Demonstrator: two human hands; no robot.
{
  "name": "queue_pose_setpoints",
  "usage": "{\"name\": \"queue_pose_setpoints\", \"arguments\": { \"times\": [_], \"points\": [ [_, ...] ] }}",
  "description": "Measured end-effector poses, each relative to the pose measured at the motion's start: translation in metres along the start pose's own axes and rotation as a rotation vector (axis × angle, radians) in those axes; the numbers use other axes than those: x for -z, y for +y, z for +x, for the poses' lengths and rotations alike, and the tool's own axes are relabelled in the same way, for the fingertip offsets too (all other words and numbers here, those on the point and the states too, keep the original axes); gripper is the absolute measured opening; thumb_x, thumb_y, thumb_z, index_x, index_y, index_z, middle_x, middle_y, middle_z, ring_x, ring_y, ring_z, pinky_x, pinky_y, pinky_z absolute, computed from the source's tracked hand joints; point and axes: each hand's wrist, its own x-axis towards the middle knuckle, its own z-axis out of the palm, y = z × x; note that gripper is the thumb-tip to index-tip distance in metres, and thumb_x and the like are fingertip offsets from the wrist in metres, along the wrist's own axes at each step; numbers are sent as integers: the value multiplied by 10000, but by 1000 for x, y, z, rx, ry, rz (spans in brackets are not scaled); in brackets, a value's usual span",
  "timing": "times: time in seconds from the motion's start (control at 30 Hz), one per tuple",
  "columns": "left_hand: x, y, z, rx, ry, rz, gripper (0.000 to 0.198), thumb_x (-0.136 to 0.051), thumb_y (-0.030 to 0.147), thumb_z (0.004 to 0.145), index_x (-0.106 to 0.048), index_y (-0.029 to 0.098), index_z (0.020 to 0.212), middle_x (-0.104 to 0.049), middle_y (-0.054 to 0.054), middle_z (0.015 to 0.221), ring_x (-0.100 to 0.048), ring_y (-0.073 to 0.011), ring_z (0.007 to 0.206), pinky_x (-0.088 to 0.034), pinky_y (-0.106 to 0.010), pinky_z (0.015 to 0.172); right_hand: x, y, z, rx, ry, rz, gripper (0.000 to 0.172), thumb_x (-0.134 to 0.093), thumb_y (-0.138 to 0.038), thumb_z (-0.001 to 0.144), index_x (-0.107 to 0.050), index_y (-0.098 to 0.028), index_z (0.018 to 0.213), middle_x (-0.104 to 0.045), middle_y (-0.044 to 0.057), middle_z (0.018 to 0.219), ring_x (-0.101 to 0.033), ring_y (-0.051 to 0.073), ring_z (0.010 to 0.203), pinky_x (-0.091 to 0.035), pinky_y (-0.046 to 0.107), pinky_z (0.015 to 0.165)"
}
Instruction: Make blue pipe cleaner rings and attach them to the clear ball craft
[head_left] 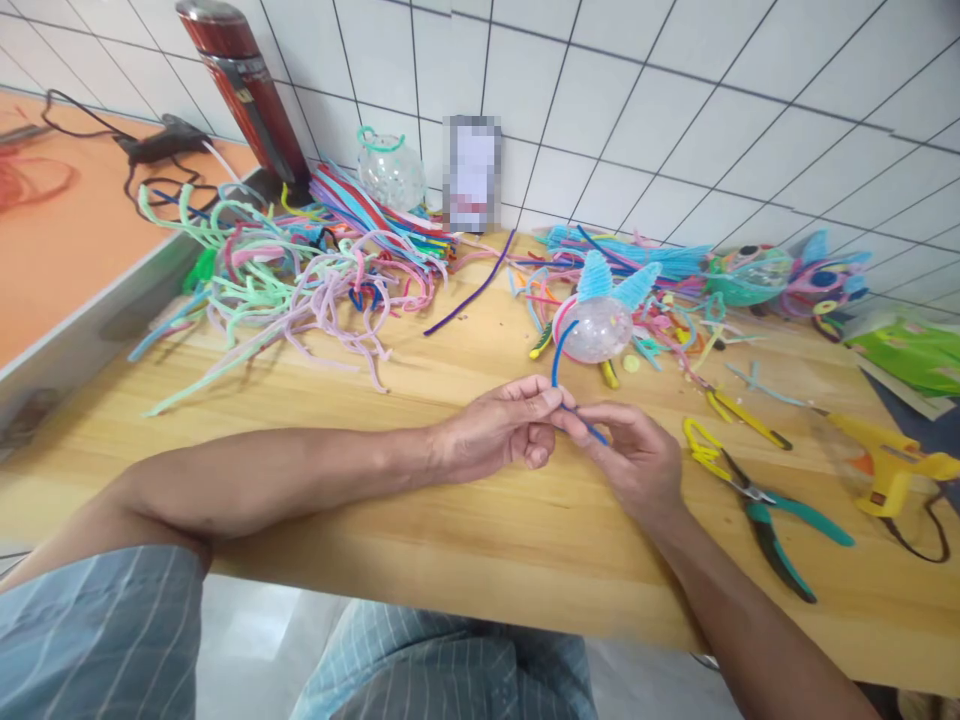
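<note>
Blue and slightly curved, the pipe cleaner (556, 358) is held above the near middle of the table (360, 530) in the head view, its upper end crossing in front of a clear ball with light-blue ears (598, 332); whether they touch, I cannot tell. Gripping it at two neighbouring spots probably gives control over its bend. The green-handled pliers (759, 496) and yellow glue gun (892, 465) lie on the right, presumably for easy reach, while the tangle of curled stems (322, 300) sits off to the left, perhaps to leave working room. A phone (472, 180) leans against the tiled wall, likely so its screen faces the person.

Left hand (499, 428): thumb and forefinger closed on the stem, other fingers loosely curled. Right hand (643, 462): fingertips pinched together near the lower end, which pokes out beneath them.
</note>
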Motion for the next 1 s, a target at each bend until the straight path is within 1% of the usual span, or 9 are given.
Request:
{"name": "queue_pose_setpoints", "arguments": {
  "times": [0.07,0.13,0.23,0.27,0.37,0.47,0.53,0.73,1.0],
  "points": [
    [2,-1,1,30,0,-3,372,-834,438,865,-628,151,983,-750,-11,819,-542,-47,466,-436,-175,477,2,-6,3,15,-23,33,78,-801,-360,891,-800,-291,928,-819,39,900,-774,225,829,-647,401,776],
    [4,-1,2,26,19,-7,377,-855,425,845,-638,140,961,-725,4,777,-531,-40,461,-425,-165,467,4,-11,6,45,-34,81,99,-775,-365,914,-796,-289,855,-805,37,860,-764,212,793,-639,373,726],
    [5,3,5,0,59,-35,364,-873,382,831,-633,136,952,-747,-9,801,-542,-38,469,-440,-163,478,4,-14,9,79,-2,115,29,-790,-324,897,-790,-300,913,-792,31,914,-753,195,841,-630,347,742],
    [5,4,6,3,69,-44,356,-870,370,836,-629,137,956,-760,-17,823,-548,-38,473,-449,-165,486,3,-14,8,73,12,114,83,-796,-306,888,-788,-308,971,-790,30,943,-751,193,861,-629,345,756],
    [7,1,7,40,63,-41,346,-853,377,856,-622,144,967,-778,-29,866,-571,-44,481,-464,-179,498,0,-13,4,16,10,101,174,-799,-297,883,-783,-314,1056,-798,29,960,-753,195,857,-630,359,781],
    [9,-6,5,70,21,-9,365,-850,414,855,-630,146,966,-775,-24,877,-583,-43,482,-453,-184,494,1,-12,4,-20,-10,137,60,-804,-350,887,-798,-299,920,-795,19,855,-751,205,809,-626,375,777],
    [10,-8,4,78,16,3,385,-863,427,838,-638,145,970,-762,-13,861,-584,-39,485,-437,-177,488,4,-10,6,-45,-4,208,102,-820,-394,876,-793,-298,856,-785,8,812,-738,197,775,-614,359,737],
    [12,0,9,-1,151,39,471,-921,475,741,-613,136,856,-735,-1,799,-528,-23,472,-442,-160,483,11,-7,12,-260,0,491,312,-890,-542,771,-736,-270,785,-796,22,865,-729,190,724,-620,363,683],
    [7,3,7,-23,134,162,458,-883,506,763,-600,153,840,-694,21,765,-513,-29,497,-384,-177,483,10,-12,11,-404,25,587,312,-928,-496,742,-737,-258,806,-764,-6,736,-686,145,605,-591,288,590]
  ]
}}
